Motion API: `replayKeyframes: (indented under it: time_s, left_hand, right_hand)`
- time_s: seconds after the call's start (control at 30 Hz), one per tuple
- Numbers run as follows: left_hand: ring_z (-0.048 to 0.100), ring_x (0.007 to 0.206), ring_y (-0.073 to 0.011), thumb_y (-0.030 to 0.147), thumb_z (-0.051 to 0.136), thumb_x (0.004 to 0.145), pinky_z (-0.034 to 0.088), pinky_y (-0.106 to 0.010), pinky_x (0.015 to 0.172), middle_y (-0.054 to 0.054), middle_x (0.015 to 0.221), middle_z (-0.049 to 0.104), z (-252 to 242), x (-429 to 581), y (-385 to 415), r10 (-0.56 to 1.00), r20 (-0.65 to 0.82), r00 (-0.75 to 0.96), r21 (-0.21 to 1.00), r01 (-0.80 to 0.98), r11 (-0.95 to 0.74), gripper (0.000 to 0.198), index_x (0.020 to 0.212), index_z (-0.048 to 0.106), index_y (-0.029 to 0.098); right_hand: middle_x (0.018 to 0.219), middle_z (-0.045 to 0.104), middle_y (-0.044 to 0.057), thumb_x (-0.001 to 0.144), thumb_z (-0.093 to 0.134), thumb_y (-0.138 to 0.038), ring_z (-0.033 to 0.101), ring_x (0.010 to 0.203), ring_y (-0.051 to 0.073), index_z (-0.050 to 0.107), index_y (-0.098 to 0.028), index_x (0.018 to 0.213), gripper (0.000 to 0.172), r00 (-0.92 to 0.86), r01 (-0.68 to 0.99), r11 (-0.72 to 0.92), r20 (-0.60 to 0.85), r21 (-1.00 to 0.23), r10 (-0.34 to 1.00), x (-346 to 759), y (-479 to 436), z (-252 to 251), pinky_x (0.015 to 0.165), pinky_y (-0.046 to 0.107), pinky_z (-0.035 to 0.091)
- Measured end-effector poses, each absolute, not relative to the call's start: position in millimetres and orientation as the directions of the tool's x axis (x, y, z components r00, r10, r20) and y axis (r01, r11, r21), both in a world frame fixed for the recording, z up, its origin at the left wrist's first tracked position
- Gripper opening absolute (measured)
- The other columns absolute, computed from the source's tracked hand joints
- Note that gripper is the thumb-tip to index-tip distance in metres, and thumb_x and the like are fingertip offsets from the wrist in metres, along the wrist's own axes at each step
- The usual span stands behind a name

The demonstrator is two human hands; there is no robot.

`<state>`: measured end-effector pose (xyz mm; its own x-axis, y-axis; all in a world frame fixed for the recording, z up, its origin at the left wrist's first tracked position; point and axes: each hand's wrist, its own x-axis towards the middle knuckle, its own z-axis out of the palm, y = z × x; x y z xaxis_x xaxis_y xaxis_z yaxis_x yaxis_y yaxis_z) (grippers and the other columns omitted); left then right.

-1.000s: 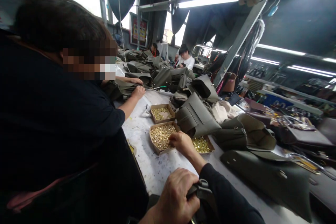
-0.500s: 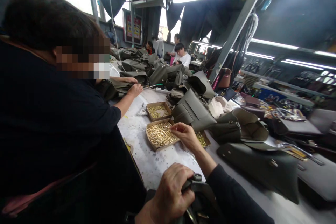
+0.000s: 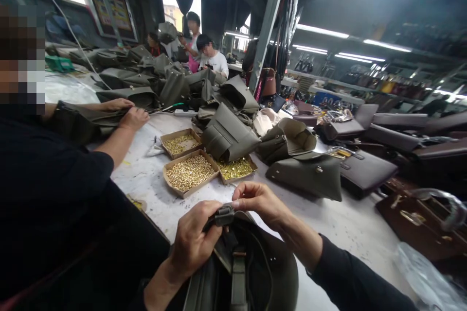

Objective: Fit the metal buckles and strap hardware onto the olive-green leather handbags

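Observation:
A dark olive bag [image 3: 284, 272] stands open at the bottom centre, its strap [image 3: 239, 272] hanging inside. My left hand [image 3: 193, 238] grips the folded strap end at the bag's top edge. Thumb and forefinger of my right hand [image 3: 255, 201] are pinched together beside that strap end; whatever is between them is too small to make out. Just beyond my hands lie a box of gold studs [image 3: 189, 172], a box of yellow-gold pieces [image 3: 237, 169] partly under an olive bag [image 3: 229, 131], and a third box of small gold parts [image 3: 180, 144].
A co-worker's hands [image 3: 133, 117] hold olive material at the left. Olive bags [image 3: 306, 175] are piled across the white table [image 3: 146, 175]. Brown bags [image 3: 419, 223] and clear plastic [image 3: 426, 272] lie at the right. More people sit or stand farther back.
My right hand has moved from the gold stud box back to the strap end in my left hand. The view has turned right, and more of the open bag shows.

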<state>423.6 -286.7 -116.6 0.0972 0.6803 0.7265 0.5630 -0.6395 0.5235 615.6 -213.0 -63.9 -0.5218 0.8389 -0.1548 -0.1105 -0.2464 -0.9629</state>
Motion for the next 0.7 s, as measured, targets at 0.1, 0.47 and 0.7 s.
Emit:
replayKeyframes:
  time_s: [0.1, 0.47, 0.7]
  left_hand:
    - [0.072, 0.09, -0.017, 0.017, 0.061, 0.092, 0.056, -0.026, 0.085, -0.002, 0.101, 0.074, -110, 410, -287, 0.731, 0.677, 0.085, 0.599, 0.513, -0.614, 0.023, 0.114, 0.063, 0.024]
    - [0.072, 0.092, -0.0218, 0.032, 0.072, 0.091, 0.059, -0.033, 0.085, -0.005, 0.096, 0.076, -87, 363, -302, 0.816, 0.545, 0.192, 0.838, -0.095, -0.537, 0.017, 0.107, 0.073, 0.026]
    - [0.071, 0.089, -0.0237, 0.03, 0.078, 0.085, 0.059, -0.038, 0.084, -0.006, 0.092, 0.075, -91, 362, -323, 0.839, 0.536, 0.096, 0.842, -0.135, -0.523, 0.015, 0.099, 0.075, 0.023]
  right_hand:
    - [0.063, 0.067, -0.003, 0.055, 0.097, -0.037, 0.055, 0.057, 0.009, 0.07, -0.016, 0.072, 0.038, -0.499, -0.22, -0.278, -0.137, -0.935, 0.856, 611, -226, -58, 0.06, 0.022, 0.042]
    - [0.071, 0.074, -0.001, 0.055, 0.098, -0.031, 0.063, 0.067, 0.01, 0.075, -0.016, 0.072, 0.032, -0.618, -0.405, -0.337, -0.017, -0.85, 0.786, 580, -267, -47, 0.07, 0.024, 0.047]
    - [0.071, 0.071, -0.002, 0.068, 0.092, -0.034, 0.059, 0.065, 0.009, 0.076, -0.015, 0.075, 0.025, -0.71, -0.401, -0.274, 0.107, -0.874, 0.696, 573, -271, -42, 0.066, 0.023, 0.044]
